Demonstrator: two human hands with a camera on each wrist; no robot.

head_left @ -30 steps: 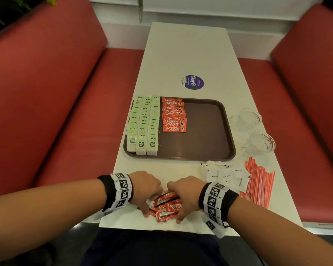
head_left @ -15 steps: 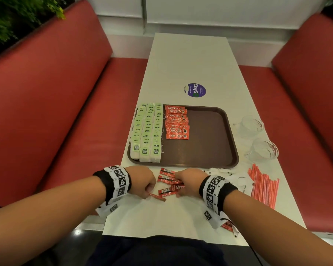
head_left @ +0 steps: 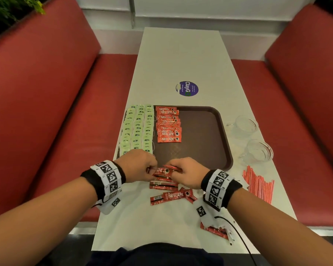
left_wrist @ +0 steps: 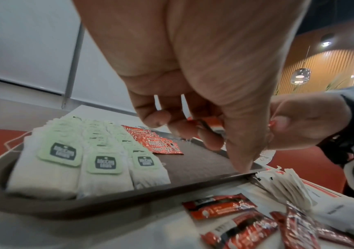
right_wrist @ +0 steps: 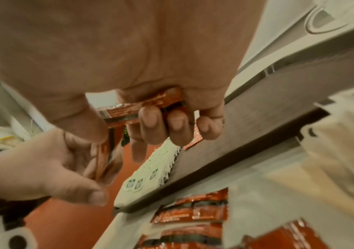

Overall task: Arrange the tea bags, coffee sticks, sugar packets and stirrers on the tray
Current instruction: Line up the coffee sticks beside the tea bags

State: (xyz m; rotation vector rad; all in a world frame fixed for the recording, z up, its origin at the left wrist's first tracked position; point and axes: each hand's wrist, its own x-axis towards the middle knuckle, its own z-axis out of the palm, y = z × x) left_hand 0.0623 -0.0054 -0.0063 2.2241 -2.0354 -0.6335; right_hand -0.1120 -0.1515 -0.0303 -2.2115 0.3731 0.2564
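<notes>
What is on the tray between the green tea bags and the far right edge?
In the head view, a column of red coffee sticks lies right beside the tea bags; from there to the tray edge the brown floor is bare.

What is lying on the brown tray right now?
On the tray lie three rows of green-tagged tea bags along its left side and a column of red coffee sticks beside them. The hands cover its near edge, so anything there is hidden.
</notes>
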